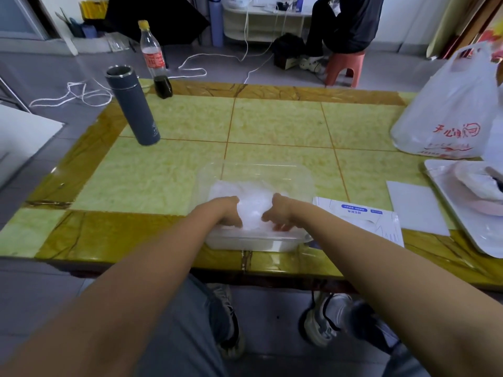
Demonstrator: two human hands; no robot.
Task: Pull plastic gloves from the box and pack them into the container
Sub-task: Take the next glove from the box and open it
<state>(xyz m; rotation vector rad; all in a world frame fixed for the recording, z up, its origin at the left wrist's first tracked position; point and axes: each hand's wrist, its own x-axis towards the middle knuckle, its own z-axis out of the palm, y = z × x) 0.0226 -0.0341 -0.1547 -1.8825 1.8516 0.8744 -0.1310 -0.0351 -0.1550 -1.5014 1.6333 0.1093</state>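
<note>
A clear plastic container (275, 166) sits at the table's near edge, in front of me. A crumpled wad of thin translucent plastic gloves (251, 204) lies inside it. Both my hands reach down into the container. My left hand (227, 213) grips the wad's left side with bent fingers. On the wad's right side my right hand (280, 213) grips it, fingertips down near the container's front wall. The white and blue glove box (362, 217) lies flat just right of the container.
A grey thermos (133, 104) and a cola bottle (155, 58) stand at the far left. At the far right is a white plastic bag (449, 110). Near right lie a white tray (462, 213) with wrapped items and a white sheet (413, 205). A person sits beyond the table.
</note>
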